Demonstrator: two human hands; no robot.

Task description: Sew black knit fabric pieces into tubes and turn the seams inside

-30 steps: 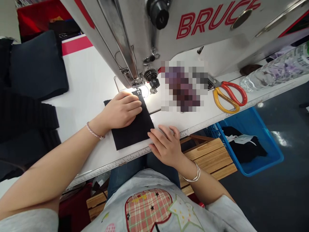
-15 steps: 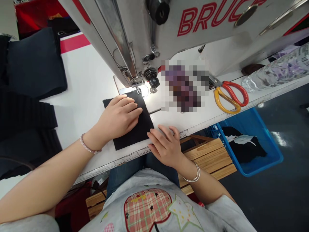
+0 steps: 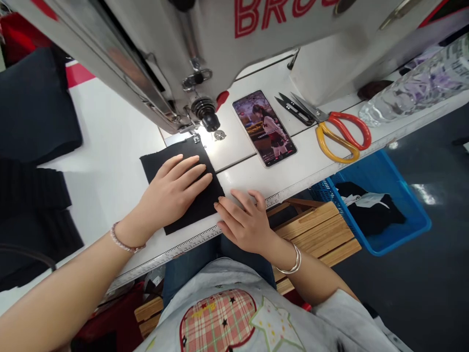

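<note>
A black piece of cloth lies flat on the white sewing table, its far edge at the presser foot of the sewing machine. On top of the cloth rests my left hand, palm down with fingers stretched and apart. My right hand is at the cloth's near right corner, over the table's front edge. Its fingers are slightly bent and apart, with the fingertips touching the cloth's edge. The needle's exact place in the cloth is too small to make out.
Right of the cloth lie a lit phone, black thread snips and scissors with red and yellow handles. A clear bottle lies behind them. Dark cloth stacks are at left; a blue basket stands below right.
The view has shifted, so the machine appears further left. My left hand has slid a little toward me on the cloth, its fingers more spread. My right hand stays at the corner.
</note>
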